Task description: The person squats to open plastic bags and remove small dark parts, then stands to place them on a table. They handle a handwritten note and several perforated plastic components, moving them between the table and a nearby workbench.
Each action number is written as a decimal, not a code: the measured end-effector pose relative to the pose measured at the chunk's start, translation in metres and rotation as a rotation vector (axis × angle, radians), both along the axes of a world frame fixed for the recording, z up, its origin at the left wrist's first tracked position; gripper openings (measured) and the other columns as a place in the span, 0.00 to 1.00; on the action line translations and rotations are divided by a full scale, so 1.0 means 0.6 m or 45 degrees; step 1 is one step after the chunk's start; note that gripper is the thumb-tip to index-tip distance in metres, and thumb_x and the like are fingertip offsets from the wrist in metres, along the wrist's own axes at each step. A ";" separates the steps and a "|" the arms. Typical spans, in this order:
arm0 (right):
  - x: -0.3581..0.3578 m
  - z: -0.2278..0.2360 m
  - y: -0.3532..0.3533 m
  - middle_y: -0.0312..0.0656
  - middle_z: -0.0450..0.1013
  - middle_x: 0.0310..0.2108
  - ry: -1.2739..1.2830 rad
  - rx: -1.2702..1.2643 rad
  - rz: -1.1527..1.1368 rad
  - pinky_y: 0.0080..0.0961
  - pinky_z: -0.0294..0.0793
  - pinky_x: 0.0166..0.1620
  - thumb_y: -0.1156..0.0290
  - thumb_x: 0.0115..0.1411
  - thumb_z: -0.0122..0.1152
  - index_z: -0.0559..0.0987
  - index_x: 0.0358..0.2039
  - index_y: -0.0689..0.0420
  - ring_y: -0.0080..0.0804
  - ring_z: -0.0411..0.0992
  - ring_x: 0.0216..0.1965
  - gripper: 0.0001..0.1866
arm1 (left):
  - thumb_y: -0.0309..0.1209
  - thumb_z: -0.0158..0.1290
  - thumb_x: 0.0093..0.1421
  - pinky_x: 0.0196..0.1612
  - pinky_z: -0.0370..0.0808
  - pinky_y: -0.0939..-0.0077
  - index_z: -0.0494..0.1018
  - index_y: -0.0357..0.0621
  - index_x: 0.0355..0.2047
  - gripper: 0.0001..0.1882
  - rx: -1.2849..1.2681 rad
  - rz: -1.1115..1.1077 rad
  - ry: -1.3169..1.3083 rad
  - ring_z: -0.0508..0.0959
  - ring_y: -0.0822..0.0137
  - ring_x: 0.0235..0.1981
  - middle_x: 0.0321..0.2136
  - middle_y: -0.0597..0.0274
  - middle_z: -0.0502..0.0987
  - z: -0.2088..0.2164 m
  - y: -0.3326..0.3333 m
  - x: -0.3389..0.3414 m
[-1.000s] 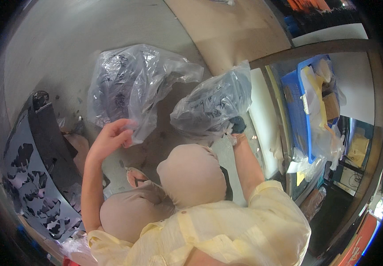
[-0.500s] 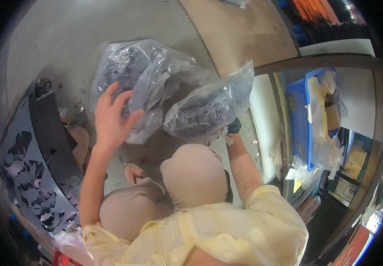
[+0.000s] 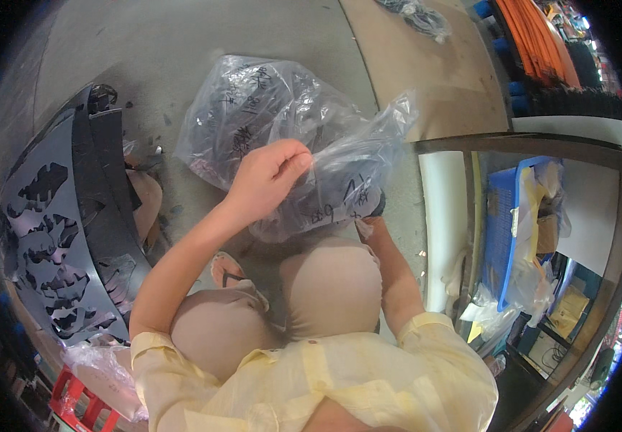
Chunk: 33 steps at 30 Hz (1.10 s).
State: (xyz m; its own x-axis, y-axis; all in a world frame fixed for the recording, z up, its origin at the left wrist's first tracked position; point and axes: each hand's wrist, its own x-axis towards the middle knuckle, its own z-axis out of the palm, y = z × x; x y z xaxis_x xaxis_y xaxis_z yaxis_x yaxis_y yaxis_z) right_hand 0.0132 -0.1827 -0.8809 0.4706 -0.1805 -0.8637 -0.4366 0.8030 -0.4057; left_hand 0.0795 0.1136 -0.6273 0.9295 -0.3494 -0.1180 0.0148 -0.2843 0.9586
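Note:
A large clear plastic bag point(image 3: 253, 93), marked with dark handwriting, lies on the floor ahead of my knees. Dark contents show through its film. Closer to me a smaller clear bag point(image 3: 339, 194), also written on, overlaps it and rises to a crumpled peak at the right. My left hand point(image 3: 271, 178) is closed, thumb and fingers pinching film where the two bags meet; which bag it grips I cannot tell. Beside my right knee, my right hand point(image 3: 370, 225) is at the smaller bag's lower right edge, next to something dark. Its fingers are hidden.
Dark sheets with cut-out shapes point(image 3: 44, 245) stand at the left, near a red stool point(image 3: 80, 403). At the right are a brown-edged rack point(image 3: 527, 142), a blue basket point(image 3: 499, 230) and a white panel point(image 3: 446, 216). A brown board point(image 3: 426, 79) lies ahead.
My left hand has moved right from above the large bag, and its spread fingers have closed on film. The smaller bag now sits lower against the large one. The view has shifted slightly.

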 end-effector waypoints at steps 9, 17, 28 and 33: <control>-0.007 0.052 -0.061 0.39 0.72 0.30 -0.063 -0.127 0.090 0.30 0.70 0.32 0.63 0.46 0.63 0.77 0.34 0.54 0.32 0.69 0.28 0.15 | 0.32 0.52 0.54 0.35 0.68 0.76 0.70 0.43 0.38 0.12 0.087 0.213 -0.045 0.70 0.67 0.33 0.35 0.61 0.70 -0.055 0.015 -0.007; 0.002 0.101 -0.120 0.39 0.72 0.30 -0.142 -0.235 0.134 0.30 0.69 0.31 0.63 0.46 0.62 0.77 0.34 0.54 0.31 0.69 0.28 0.15 | 0.35 0.63 0.42 0.46 0.67 0.62 0.63 0.50 0.51 0.34 0.709 -0.037 -0.478 0.65 0.53 0.49 0.49 0.52 0.63 -0.088 -0.010 -0.026; -0.003 0.201 -0.131 0.39 0.72 0.29 -0.266 -0.282 0.329 0.29 0.69 0.31 0.63 0.46 0.62 0.77 0.34 0.54 0.31 0.68 0.27 0.14 | 0.28 0.57 0.43 0.31 0.71 0.65 0.66 0.53 0.48 0.28 0.954 -0.506 -0.617 0.74 0.60 0.30 0.30 0.63 0.69 -0.094 -0.016 -0.028; 0.022 0.208 -0.034 0.39 0.72 0.29 -0.314 -0.166 0.502 0.29 0.69 0.30 0.63 0.46 0.62 0.77 0.34 0.54 0.31 0.68 0.27 0.14 | 0.26 0.52 0.44 0.28 0.71 0.67 0.69 0.50 0.34 0.14 0.889 -0.516 -0.689 0.74 0.61 0.29 0.27 0.65 0.69 -0.098 -0.006 -0.020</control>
State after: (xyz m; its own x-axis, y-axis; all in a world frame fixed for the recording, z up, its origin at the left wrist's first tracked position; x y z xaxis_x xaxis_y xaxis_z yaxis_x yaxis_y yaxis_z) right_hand 0.0266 -0.2031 -0.7558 0.7130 -0.0468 -0.6996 -0.5753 0.5313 -0.6219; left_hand 0.0678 0.1097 -0.6863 0.7435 -0.6686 -0.0123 -0.6029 -0.6782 0.4201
